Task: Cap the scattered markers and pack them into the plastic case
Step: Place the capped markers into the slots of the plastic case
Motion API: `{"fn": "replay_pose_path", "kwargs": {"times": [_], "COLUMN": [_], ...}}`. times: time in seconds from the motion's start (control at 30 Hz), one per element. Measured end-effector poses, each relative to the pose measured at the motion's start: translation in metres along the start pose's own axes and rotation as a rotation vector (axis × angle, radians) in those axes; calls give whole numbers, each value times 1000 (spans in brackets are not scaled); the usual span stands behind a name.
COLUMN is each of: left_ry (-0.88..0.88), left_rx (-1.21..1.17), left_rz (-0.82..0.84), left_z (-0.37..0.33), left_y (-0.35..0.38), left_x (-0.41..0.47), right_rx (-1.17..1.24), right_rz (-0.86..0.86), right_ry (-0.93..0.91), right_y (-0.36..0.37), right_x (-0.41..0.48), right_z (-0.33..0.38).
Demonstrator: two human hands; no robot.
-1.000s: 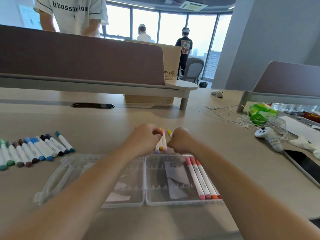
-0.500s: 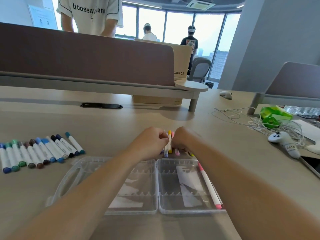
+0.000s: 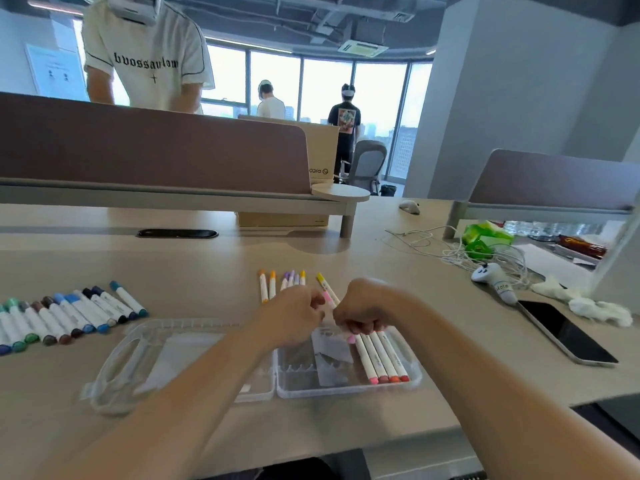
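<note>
1. the word "bvossavlom" is printed in black gothic letters, above a small cross, on the white t-shirt of a person standing behind the brown fabric divider.
2. a logo that reads as a mirrored "pico" is seen on the cardboard box; the short writing on the handle of the white controller is too blurred to be read.
3. the plastic case is clear and thin-walled. it is laid open and flat on the smooth beige table, in two shallow halves joined at the middle. toothed ridges are moulded into the halves, and a handle slot is cut into the left one.
4. four markers, with white barrels and pink to orange-red caps, are laid side by side in the right half, against its right wall.
5. the pink marker is gripped in the clenched right hand over the far edge of the right half; one pink end is seen below the fist.
6. the curled fingers of the left hand are closed on the marker's far pink cap, though the contact is blurred.
7. loose markers with orange, purple and yellow caps are left on the table just beyond the hands.
8. a row of markers with blue, green and brown caps is lined up left of the case.
9. a glossy black phone is laid well to the right.
</note>
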State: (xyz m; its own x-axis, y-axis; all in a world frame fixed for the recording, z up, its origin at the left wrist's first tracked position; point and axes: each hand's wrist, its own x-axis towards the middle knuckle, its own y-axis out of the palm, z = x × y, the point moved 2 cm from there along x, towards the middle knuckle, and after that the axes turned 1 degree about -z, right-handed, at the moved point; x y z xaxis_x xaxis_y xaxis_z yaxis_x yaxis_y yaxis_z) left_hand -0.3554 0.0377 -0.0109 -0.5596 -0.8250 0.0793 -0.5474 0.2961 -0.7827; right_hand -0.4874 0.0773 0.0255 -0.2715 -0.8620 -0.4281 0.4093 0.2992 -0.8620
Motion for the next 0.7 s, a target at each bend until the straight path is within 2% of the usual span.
{"fn": "replay_pose_path", "kwargs": {"times": [0.1,0.13,0.2,0.23,0.27,0.33,0.37,0.43,0.5,0.63,0.7], "left_ry": [52,107,175,225,211,150,159,120,137,164,202], "left_rx": [106,126,56,124,206,44,35,138,195,92,133], "left_rz": [86,144,134,198,191,196,215,187,149,189,192], "left_z": [-6,-9,-10,-11,-15,-14,-15,-15,-14,-13,-13], "left_y": [16,21,32,36,35,40,41,41,42,45,45], "left_x": [-3,-6,-2,-3,-7,-6,-8,-10,-8,-3,-4], "right_rx": [-7,-8,-11,-11,-14,-28,-30,-27,-16,9,11], "right_rz": [46,59,64,51,29,-14,-23,-16,9,22,31], "right_ry": [-9,-9,-7,-9,-14,-20,-17,-8,-3,-11,-13], "right_y": [7,9,12,13,13,13,13,15,16,17,17], "right_x": [-15,-17,-18,-18,-17,-13,-12,-8,-6,-4,-4], "right_z": [-12,-15,-21,-24,-26,-29,-30,-31,-31,-32,-35]}}
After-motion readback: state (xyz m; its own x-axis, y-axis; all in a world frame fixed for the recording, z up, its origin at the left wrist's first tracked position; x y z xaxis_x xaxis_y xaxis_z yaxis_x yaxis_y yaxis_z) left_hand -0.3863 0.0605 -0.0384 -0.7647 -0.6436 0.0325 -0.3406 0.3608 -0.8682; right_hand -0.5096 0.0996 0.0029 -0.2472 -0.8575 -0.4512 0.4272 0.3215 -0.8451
